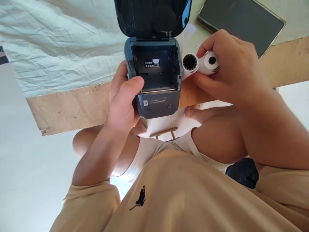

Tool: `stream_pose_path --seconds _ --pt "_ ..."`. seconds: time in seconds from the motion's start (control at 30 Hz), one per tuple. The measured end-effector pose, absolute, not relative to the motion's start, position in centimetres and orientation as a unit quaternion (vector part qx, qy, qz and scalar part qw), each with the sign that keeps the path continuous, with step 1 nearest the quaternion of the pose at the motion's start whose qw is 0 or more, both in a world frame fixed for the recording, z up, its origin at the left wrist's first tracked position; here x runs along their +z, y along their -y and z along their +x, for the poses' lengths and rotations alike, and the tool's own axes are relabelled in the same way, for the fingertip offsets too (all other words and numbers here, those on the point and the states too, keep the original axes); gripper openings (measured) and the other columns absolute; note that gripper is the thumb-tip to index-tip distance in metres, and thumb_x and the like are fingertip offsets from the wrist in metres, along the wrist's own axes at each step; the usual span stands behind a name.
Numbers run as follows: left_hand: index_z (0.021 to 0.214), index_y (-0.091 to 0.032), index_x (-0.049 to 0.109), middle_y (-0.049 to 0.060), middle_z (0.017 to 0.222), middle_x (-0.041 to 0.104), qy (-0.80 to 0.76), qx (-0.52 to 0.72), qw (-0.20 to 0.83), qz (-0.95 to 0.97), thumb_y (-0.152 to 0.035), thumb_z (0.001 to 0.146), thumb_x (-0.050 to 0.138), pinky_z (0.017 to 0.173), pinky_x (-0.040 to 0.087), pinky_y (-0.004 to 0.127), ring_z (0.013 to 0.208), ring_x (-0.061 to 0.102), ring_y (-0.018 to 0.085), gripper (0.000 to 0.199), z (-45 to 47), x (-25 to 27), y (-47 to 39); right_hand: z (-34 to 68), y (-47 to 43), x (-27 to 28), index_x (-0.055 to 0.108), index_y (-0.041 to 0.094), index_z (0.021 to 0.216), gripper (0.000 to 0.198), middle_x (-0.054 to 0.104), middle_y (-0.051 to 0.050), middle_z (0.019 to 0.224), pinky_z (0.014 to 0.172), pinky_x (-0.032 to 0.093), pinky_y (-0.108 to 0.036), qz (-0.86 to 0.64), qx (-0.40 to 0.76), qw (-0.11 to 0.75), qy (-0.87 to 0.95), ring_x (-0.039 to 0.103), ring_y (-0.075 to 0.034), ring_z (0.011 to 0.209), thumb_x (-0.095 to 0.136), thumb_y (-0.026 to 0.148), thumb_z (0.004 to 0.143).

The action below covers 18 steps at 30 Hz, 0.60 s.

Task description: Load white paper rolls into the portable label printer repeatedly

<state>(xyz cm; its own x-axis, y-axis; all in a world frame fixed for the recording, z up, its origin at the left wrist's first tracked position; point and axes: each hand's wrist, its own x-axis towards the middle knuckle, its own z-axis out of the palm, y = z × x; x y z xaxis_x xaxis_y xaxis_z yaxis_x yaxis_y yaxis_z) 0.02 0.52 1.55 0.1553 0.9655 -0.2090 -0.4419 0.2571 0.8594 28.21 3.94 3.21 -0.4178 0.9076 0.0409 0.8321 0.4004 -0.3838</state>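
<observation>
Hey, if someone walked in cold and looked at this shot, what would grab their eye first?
Top centre, a small dark blue printer gapes open, lid flipped up and paper bay bare, steadied by the left hand at the table's wooden edge. Just right of it, the right hand pinches two white paper rolls. A dark tablet lies at the upper right.
</observation>
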Motion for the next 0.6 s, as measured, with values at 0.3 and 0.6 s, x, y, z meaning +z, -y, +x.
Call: stream_pose_path --seconds 0.3,0.6 --pt "0.084 -0.039 0.088 0.003 0.096 0.086 -0.444 0.496 0.676 0.316 -0.057 0.053 0.117 0.085 0.071 0.059 0.137 0.079 0.046 0.047 0.29 2.51 -0.65 28.12 -3.96 3.49 0.061 0.031 0.129 0.034 0.073 -0.003 0.117 0.103 0.064 -0.041 -0.535 0.135 0.117 0.826 0.076 -0.022 0.122 0.073 0.042 0.099" --pt "0.092 -0.04 0.089 0.004 0.103 0.086 -0.458 0.47 0.672 0.343 -0.053 0.066 0.108 0.077 0.065 0.058 0.128 0.081 0.046 0.036 0.04 2.59 -0.46 28.44 -4.2 3.22 0.065 0.032 0.135 0.046 0.072 -0.003 0.143 0.1 0.061 -0.042 -0.604 0.058 0.142 0.782 0.072 -0.022 0.122 0.079 0.032 0.091"
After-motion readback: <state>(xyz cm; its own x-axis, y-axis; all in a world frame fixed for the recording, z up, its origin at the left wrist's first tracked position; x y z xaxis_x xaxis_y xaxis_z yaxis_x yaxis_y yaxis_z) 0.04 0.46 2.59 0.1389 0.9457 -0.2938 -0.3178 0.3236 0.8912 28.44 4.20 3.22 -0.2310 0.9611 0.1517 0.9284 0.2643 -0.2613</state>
